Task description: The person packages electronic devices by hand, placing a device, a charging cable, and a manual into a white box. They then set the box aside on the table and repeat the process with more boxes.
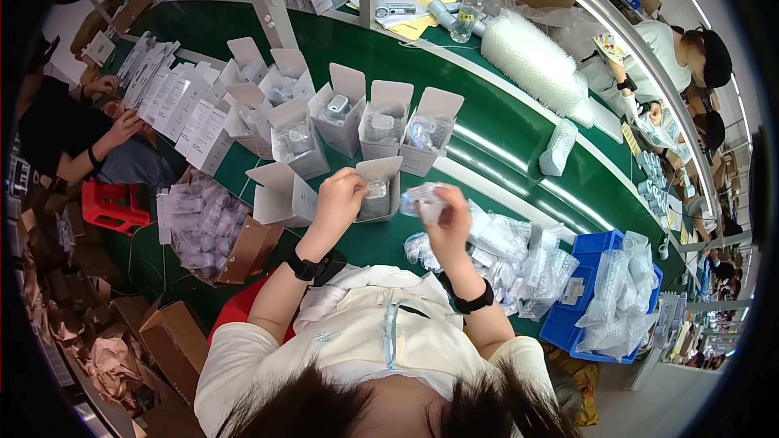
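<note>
White box [381, 169] with raised lid, standing on the green desk [369, 245] between the two hands, bubble-wrapped part [376, 189] inside. Left hand [344, 191] at the box's left edge, fingers bent and close together; cannot tell whether gripping or merely touching. Right hand [449, 217] grasping a small clear packet [421, 195], blurred, just beside the box's right side. More lidded boxes [381, 148] behind, lids up. Clear pouches [501, 234] to the right, near a blue bin [560, 326]. Brown carton [255, 253] of wrapped pieces [207, 227] to the left.
</note>
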`<state>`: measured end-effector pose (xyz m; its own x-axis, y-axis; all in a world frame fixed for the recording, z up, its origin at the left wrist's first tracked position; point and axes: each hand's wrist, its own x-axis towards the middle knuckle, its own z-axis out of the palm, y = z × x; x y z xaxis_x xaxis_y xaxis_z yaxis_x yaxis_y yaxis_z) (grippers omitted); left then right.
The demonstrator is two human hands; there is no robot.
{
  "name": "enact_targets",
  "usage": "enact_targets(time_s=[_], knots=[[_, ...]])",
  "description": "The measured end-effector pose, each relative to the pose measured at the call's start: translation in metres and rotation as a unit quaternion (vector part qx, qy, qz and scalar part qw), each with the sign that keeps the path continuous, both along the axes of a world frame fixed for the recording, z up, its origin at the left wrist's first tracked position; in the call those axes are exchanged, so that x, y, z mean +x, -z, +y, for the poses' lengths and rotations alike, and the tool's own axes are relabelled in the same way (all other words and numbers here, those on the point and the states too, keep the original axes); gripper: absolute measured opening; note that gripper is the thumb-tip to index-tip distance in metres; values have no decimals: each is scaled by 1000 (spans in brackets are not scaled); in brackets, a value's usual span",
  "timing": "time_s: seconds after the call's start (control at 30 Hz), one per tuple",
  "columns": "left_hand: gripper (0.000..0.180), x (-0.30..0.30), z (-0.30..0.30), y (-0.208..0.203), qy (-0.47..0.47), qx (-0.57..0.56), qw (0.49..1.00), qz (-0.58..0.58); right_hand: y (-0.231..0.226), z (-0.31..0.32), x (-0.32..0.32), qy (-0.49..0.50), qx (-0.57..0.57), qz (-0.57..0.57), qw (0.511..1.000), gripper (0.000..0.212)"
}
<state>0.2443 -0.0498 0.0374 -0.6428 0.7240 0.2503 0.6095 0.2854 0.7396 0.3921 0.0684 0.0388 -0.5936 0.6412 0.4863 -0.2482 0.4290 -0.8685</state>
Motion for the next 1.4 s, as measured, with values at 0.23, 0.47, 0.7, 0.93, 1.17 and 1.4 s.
enact_targets(time_s=[0.23,0.47,0.7,0.93,1.17,1.4], knots=[[8,-6,0,3,-18,12,999,-28,6,1,-33,-170,446,-198,856,49],[8,38,28,-67,65,56,995,-42,30,16,20,-88,-149,5,985,81],[26,7,101,-50,38,183,979,-78,16,152,51,-21,-265,-318,910,67],[29,17,122,1,33,-108,936,333,48,277,-95,72,-92,-116,986,72],[26,17,136,22,85,-185,955,217,111,282,-143,35,45,-110,992,96],[20,7,101,23,17,122,977,172,90,183,-65,-174,-129,-6,976,103]])
